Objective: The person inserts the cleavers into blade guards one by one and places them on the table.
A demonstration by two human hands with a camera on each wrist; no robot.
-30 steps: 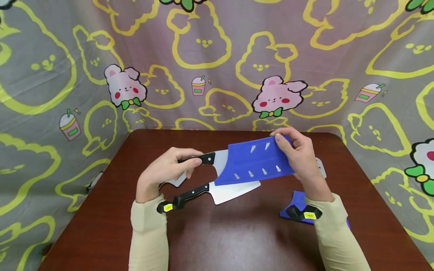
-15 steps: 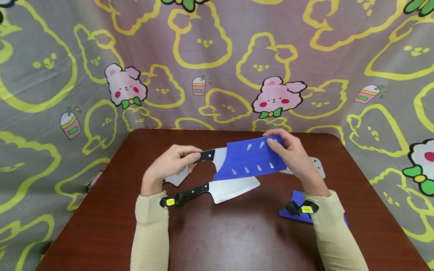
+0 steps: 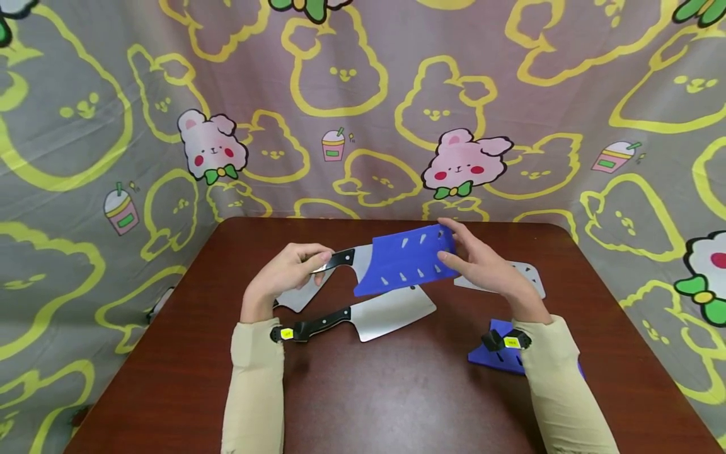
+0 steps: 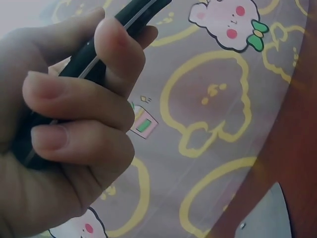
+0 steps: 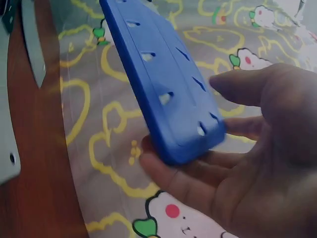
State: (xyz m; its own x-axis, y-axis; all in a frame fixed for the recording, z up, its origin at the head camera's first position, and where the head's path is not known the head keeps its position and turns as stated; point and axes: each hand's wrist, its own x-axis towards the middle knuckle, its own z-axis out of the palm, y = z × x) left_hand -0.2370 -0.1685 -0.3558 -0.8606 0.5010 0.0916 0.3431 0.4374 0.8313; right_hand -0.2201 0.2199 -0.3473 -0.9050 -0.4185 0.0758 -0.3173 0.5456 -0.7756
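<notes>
My left hand [image 3: 295, 271] grips the black handle of a cleaver [image 3: 363, 260], fingers curled round it in the left wrist view. Most of the blade is inside a blue blade sheath [image 3: 405, 260] with small slots; only a strip next to the handle shows. At the sheath's far end is my right hand [image 3: 482, 261]. In the right wrist view its fingers lie loosely against the end of the sheath [image 5: 168, 94], and the thumb stands just off the surface. Knife and sheath are held above the table, tilted slightly up to the right.
Below lies a second cleaver [image 3: 391, 313] with a black handle. Another blade [image 3: 306, 295] lies partly behind my left hand. At right are a pale blade with holes [image 3: 524, 277] and a second blue sheath [image 3: 499, 356], partly under my right forearm. Patterned cloth [image 3: 363, 126] hangs behind the table.
Knife and sheath have shifted slightly left. My right hand has moved left with them, and its grip on the sheath's end has loosened, uncovering more of it. The left hand keeps its grip.
</notes>
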